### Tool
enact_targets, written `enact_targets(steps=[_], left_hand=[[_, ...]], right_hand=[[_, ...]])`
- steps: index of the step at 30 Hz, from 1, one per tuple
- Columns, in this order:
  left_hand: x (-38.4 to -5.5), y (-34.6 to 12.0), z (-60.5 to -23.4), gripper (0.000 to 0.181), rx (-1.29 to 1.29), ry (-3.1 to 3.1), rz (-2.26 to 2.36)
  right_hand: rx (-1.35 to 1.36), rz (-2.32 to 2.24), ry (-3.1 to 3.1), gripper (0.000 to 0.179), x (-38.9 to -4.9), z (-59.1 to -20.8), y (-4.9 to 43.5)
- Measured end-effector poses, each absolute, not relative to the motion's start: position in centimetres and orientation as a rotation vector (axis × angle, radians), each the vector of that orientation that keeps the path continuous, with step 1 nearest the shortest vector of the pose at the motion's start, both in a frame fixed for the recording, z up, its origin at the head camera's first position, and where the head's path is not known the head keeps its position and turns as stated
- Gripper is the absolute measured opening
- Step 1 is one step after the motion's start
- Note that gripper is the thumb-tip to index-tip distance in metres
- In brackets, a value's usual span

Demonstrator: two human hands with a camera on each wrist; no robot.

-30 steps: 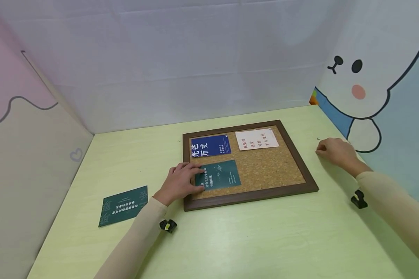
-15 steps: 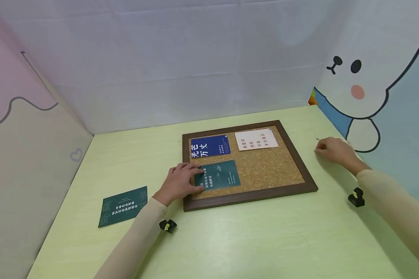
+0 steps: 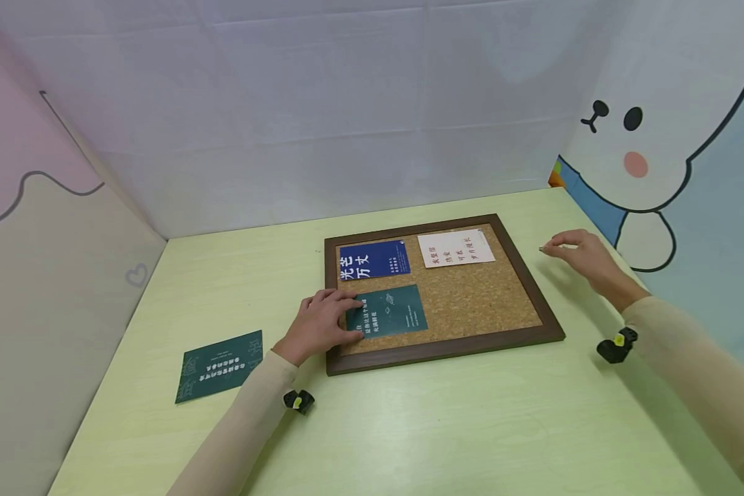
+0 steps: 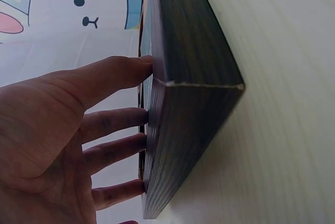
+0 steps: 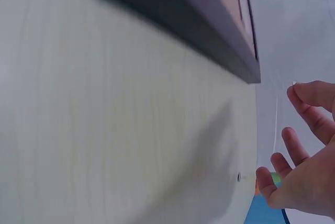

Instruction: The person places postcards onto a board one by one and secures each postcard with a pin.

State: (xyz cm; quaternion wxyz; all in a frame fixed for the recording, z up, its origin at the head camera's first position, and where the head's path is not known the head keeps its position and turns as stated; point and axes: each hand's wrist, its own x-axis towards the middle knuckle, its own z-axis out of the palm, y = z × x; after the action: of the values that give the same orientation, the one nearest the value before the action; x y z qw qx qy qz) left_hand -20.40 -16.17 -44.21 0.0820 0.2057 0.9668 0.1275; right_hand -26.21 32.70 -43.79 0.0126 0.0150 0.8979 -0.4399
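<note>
My left hand (image 3: 322, 326) reaches over the left side of a brown-framed cork board (image 3: 483, 296). Its spread thumb and fingers rest on the left end of a dark green card (image 3: 390, 313) printed with white writing, covering part of it. In the left wrist view the fingers (image 4: 118, 122) stretch past the frame's edge (image 4: 193, 103). To the right of the board, my right hand (image 3: 585, 260) is raised over the table. Thumb and forefinger pinch a small shiny thumbtack (image 3: 541, 249), mostly hidden by the fingertips; its pale tip shows in the right wrist view.
A blue card (image 3: 378, 259) and a white card (image 3: 456, 248) lie along the board's top. Another green card (image 3: 218, 367) lies on the table (image 3: 446, 427) at left. A small dark object (image 5: 239, 177) sits on the table near my right hand. Fabric walls enclose the back and sides.
My right hand has lifted from the table and moved left toward the board, the thumbtack now showing at its fingertips. My left hand has stayed on the green card.
</note>
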Motion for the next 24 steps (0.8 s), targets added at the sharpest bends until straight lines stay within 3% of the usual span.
enact_targets(steps=[10,24], left_hand=[[-20.4,-16.2,-44.3,0.06,0.608,2.888,0.376],[-20.5,-16.3,-44.2,0.061,0.612,2.89,0.361]], right_hand=[[0.084,-1.836,2.428,0.016,-25.8,-43.2,30.7],[0.046,-1.726,2.408,0.021,-26.4,-42.7,26.8]])
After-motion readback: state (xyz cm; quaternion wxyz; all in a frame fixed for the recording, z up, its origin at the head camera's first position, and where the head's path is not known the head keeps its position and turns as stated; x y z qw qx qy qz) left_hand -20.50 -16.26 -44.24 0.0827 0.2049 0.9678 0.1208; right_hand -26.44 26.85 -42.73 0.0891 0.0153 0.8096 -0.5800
